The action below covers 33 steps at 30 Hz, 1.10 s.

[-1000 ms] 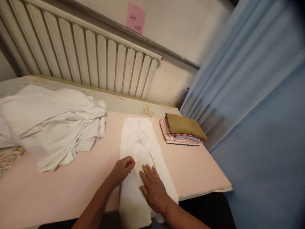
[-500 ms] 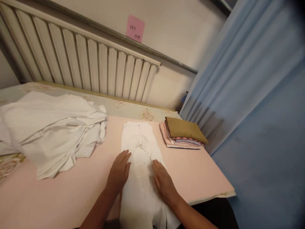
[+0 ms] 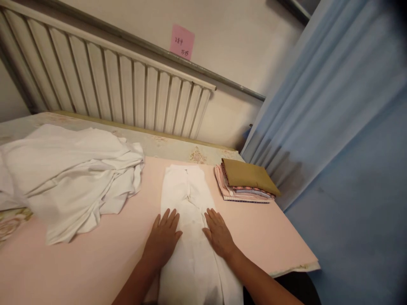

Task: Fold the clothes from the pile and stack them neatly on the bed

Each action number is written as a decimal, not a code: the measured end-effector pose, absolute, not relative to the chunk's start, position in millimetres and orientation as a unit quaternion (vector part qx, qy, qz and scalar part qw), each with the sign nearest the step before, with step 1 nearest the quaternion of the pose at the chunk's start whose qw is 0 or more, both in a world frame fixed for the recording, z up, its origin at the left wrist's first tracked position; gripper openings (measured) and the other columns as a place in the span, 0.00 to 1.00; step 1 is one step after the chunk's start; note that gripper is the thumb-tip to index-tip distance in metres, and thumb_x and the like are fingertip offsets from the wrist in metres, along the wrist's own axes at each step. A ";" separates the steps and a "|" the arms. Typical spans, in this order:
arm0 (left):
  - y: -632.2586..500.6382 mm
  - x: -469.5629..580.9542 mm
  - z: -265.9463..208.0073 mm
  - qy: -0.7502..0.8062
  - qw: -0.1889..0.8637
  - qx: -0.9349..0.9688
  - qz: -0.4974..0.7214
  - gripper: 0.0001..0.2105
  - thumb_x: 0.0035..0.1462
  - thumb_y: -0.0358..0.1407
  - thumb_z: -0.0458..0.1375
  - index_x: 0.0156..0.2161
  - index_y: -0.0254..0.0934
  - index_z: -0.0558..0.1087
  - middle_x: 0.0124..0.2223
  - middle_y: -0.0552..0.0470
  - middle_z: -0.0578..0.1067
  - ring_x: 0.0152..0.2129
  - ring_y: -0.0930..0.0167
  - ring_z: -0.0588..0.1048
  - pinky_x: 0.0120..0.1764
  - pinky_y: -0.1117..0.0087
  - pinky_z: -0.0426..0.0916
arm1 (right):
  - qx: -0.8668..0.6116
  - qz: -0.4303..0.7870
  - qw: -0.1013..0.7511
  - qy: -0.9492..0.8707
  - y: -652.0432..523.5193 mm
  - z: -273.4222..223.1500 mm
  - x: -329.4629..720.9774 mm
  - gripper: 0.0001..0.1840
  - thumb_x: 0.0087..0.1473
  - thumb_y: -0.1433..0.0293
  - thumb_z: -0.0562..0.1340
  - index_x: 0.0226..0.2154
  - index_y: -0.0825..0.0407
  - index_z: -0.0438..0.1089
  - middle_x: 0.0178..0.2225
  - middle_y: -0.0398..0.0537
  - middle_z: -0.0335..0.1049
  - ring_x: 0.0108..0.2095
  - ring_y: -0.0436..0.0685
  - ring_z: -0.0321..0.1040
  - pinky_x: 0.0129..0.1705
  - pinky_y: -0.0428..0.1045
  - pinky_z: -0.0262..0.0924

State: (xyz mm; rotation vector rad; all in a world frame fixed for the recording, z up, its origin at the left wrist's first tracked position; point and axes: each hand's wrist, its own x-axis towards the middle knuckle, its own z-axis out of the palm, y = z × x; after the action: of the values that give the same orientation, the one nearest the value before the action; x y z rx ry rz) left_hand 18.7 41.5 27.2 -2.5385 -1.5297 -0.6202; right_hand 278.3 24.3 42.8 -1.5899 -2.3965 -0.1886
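Note:
White trousers point(image 3: 192, 250) lie lengthwise on the pink table cover point(image 3: 121, 254), waist end away from me and legs running toward my body. A short fly or zip line shows near the waist, with small creases below it. My left hand point(image 3: 163, 235) rests flat on the left edge of the trousers, fingers spread. On the opposite edge my right hand point(image 3: 219, 233) lies flat too, its fingers extended. Neither hand grips the cloth. The lower ends of the legs run out of view at the bottom.
To the left is a rumpled heap of white cloth point(image 3: 79, 173). A stack of folded fabrics point(image 3: 249, 176) with a mustard piece on top sits at the right. Behind the table stand a radiator point(image 3: 127, 89) and a wall with a pink note point(image 3: 182, 42); a blue curtain point(image 3: 343, 140) hangs at right.
Both hands have come down flatter onto the trousers, the left with its fingers more spread. The creases below the waist look smoother. The view has shifted slightly.

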 end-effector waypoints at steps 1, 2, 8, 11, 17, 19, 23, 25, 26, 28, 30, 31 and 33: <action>41.7 18.8 27.0 -0.505 0.057 -0.836 -0.205 0.24 0.61 0.41 0.47 0.60 0.37 0.62 0.64 0.48 0.61 0.62 0.58 0.56 0.60 0.49 0.53 | -0.545 -0.068 0.134 -0.825 24.4 42.8 278.4 0.27 0.62 0.66 0.54 0.62 0.55 0.54 0.64 0.56 0.49 0.66 0.63 0.41 0.64 0.64 0.46; 41.9 18.9 26.5 -0.505 0.058 -0.836 -0.207 0.24 0.61 0.41 0.47 0.60 0.37 0.62 0.64 0.48 0.62 0.62 0.58 0.56 0.60 0.49 0.53 | -0.544 -0.071 0.138 -0.825 24.5 42.7 278.5 0.27 0.62 0.66 0.54 0.62 0.55 0.53 0.64 0.56 0.50 0.66 0.62 0.41 0.64 0.64 0.46; 41.3 18.4 23.0 -0.494 0.063 -0.837 -0.226 0.24 0.61 0.41 0.47 0.61 0.37 0.62 0.64 0.47 0.62 0.62 0.58 0.56 0.59 0.49 0.53 | -0.547 -0.076 0.141 -0.822 24.5 41.2 278.9 0.27 0.62 0.67 0.54 0.62 0.54 0.54 0.64 0.55 0.51 0.65 0.62 0.43 0.64 0.64 0.46; 41.0 18.3 22.7 -0.494 0.067 -0.836 -0.229 0.24 0.61 0.41 0.47 0.60 0.37 0.63 0.64 0.47 0.63 0.62 0.58 0.57 0.59 0.49 0.54 | -0.548 -0.077 0.143 -0.821 24.8 40.5 278.7 0.27 0.61 0.67 0.54 0.61 0.54 0.55 0.64 0.55 0.51 0.65 0.62 0.44 0.63 0.64 0.47; 40.7 18.4 22.6 -0.494 0.071 -0.837 -0.222 0.23 0.61 0.41 0.48 0.60 0.37 0.63 0.64 0.48 0.63 0.61 0.57 0.57 0.58 0.49 0.55 | -0.549 -0.077 0.147 -0.819 24.9 40.1 278.3 0.27 0.61 0.66 0.55 0.61 0.54 0.56 0.64 0.55 0.52 0.65 0.62 0.44 0.63 0.63 0.48; 40.3 18.2 22.6 -0.495 0.073 -0.837 -0.222 0.23 0.61 0.40 0.48 0.60 0.37 0.63 0.64 0.48 0.63 0.61 0.57 0.57 0.59 0.49 0.54 | -0.548 -0.082 0.149 -0.819 24.6 40.1 278.3 0.27 0.61 0.66 0.54 0.61 0.53 0.55 0.64 0.55 0.52 0.65 0.62 0.44 0.63 0.63 0.48; 39.2 18.8 23.1 -0.494 0.073 -0.836 -0.228 0.23 0.61 0.40 0.47 0.60 0.38 0.63 0.64 0.48 0.63 0.62 0.58 0.57 0.59 0.50 0.54 | -0.545 -0.091 0.144 -0.821 24.7 38.8 279.1 0.27 0.62 0.66 0.54 0.62 0.53 0.54 0.64 0.54 0.51 0.65 0.61 0.44 0.63 0.62 0.48; 38.4 19.6 23.7 -0.495 0.072 -0.835 -0.228 0.23 0.61 0.41 0.47 0.60 0.38 0.63 0.64 0.48 0.63 0.62 0.58 0.57 0.59 0.50 0.53 | -0.545 -0.093 0.141 -0.822 25.2 37.8 279.6 0.28 0.62 0.65 0.53 0.63 0.52 0.53 0.64 0.54 0.51 0.65 0.61 0.44 0.63 0.62 0.48; 37.7 20.1 24.1 -0.497 0.071 -0.835 -0.226 0.23 0.61 0.41 0.47 0.60 0.38 0.63 0.63 0.48 0.63 0.62 0.58 0.57 0.59 0.50 0.53 | -0.545 -0.093 0.140 -0.821 25.4 37.4 279.8 0.28 0.62 0.65 0.53 0.63 0.52 0.53 0.64 0.54 0.51 0.65 0.61 0.44 0.63 0.62 0.48; 35.2 21.2 25.2 -0.503 0.070 -0.834 -0.219 0.23 0.61 0.40 0.47 0.60 0.38 0.63 0.64 0.48 0.63 0.62 0.58 0.56 0.60 0.50 0.53 | -0.547 -0.091 0.138 -0.821 25.2 37.2 280.1 0.28 0.62 0.65 0.54 0.63 0.53 0.53 0.64 0.54 0.51 0.65 0.61 0.44 0.63 0.62 0.47; 31.0 22.4 26.3 -0.510 0.071 -0.831 -0.212 0.23 0.61 0.40 0.47 0.61 0.38 0.62 0.64 0.48 0.63 0.62 0.59 0.56 0.60 0.50 0.52 | -0.547 -0.087 0.140 -0.821 23.4 38.1 280.2 0.28 0.62 0.65 0.54 0.62 0.53 0.54 0.64 0.54 0.51 0.65 0.61 0.43 0.63 0.62 0.46; 28.2 23.2 26.9 -0.513 0.072 -0.829 -0.210 0.23 0.61 0.40 0.46 0.61 0.38 0.62 0.64 0.49 0.63 0.62 0.59 0.56 0.60 0.51 0.52 | -0.545 -0.084 0.141 -0.822 21.6 38.9 280.2 0.27 0.62 0.65 0.54 0.62 0.53 0.54 0.64 0.54 0.51 0.65 0.61 0.43 0.63 0.62 0.46; 21.0 25.4 27.9 -0.517 0.074 -0.827 -0.206 0.24 0.61 0.40 0.46 0.61 0.38 0.62 0.64 0.48 0.63 0.62 0.59 0.56 0.60 0.51 0.53 | -0.541 -0.078 0.144 -0.825 16.1 41.3 280.2 0.27 0.62 0.64 0.55 0.62 0.52 0.55 0.64 0.53 0.51 0.66 0.61 0.42 0.63 0.62 0.46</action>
State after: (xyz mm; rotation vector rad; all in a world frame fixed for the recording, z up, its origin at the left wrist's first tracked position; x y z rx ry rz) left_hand 25.4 21.0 27.9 -2.4831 -1.5522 -0.6186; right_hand 280.2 16.1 41.3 -1.5598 -2.3773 -0.2240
